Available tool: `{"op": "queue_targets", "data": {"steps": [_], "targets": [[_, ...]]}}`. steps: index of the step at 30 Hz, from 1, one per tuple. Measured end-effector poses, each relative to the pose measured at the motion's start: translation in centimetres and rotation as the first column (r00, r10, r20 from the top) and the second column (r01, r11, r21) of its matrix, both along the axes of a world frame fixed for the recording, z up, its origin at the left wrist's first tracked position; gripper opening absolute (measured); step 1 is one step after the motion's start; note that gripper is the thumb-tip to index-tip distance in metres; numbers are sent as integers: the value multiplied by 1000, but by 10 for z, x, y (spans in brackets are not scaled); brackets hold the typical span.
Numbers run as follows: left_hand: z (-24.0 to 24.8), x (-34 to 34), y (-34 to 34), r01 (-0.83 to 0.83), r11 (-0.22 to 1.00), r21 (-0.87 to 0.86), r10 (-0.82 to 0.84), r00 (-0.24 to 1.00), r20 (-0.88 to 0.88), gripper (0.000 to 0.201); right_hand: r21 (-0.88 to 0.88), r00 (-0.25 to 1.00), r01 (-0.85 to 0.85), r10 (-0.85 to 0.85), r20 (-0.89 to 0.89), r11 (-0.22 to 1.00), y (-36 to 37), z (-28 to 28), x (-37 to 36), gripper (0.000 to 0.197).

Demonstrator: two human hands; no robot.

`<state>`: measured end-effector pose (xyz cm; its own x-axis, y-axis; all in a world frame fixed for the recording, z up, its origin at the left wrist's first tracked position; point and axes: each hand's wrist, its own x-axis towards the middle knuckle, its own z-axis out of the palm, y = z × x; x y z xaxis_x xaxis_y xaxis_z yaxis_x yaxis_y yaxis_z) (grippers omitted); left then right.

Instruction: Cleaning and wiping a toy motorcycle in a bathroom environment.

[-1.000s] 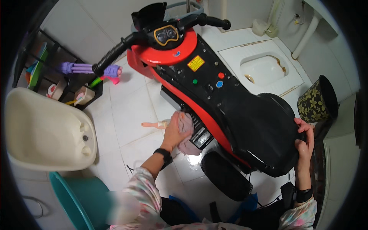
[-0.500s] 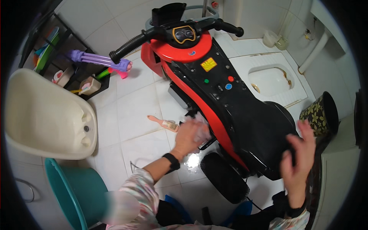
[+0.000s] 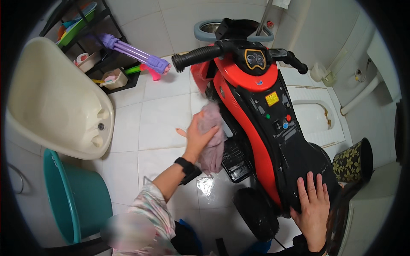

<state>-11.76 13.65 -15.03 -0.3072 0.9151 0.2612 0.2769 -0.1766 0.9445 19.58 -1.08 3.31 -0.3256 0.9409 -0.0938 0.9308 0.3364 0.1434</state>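
A red and black ride-on toy motorbike (image 3: 247,115) stands on the tiled floor, its handlebars at the far end. My left hand (image 3: 197,138) grips a damp-looking, greyish-pink cloth (image 3: 212,147) that hangs down beside the bike's left side, left of the black ribbed footrest (image 3: 235,161). I cannot tell whether the cloth touches the bike. With fingers spread, my right hand (image 3: 314,209) lies flat on the rear of the black seat (image 3: 294,160). Behind my left hand, only the pale orange handle of a brush (image 3: 181,132) shows on the floor.
At left are a cream baby bathtub (image 3: 55,98) and a teal bucket (image 3: 85,200). A black shelf (image 3: 102,64) and a purple toy blaster (image 3: 136,53) stand beyond them. A grey-rimmed mop bucket (image 3: 209,30), squat toilet (image 3: 316,115) and floral bin (image 3: 352,160) surround the bike.
My left hand has lifted the cloth away from the footrest area, and the cloth now hangs unfolded. My right hand has come down from the air onto the seat. The view has shifted.
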Motion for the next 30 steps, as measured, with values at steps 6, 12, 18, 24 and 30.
{"op": "queue_targets", "data": {"steps": [6,12,18,24,30], "targets": [[-24,19,65,32,983,179,-61,985,161,75,32,995,-97,97,1,995,-3,-4,-5,89],[-28,25,82,-244,969,-37,235,865,443,55,56,995,-93,91,30,994,-2,-2,-5,88],[-34,-4,43,-310,922,-232,368,515,774,48,78,993,-118,118,9,990,1,-7,-2,87],[53,5,66,-138,985,102,6,618,786,46,52,993,-121,120,10,991,-5,-6,-5,86],[49,86,21,-13,976,218,-127,777,617,67,-13,990,-104,104,91,995,-5,9,-14,76]]}}
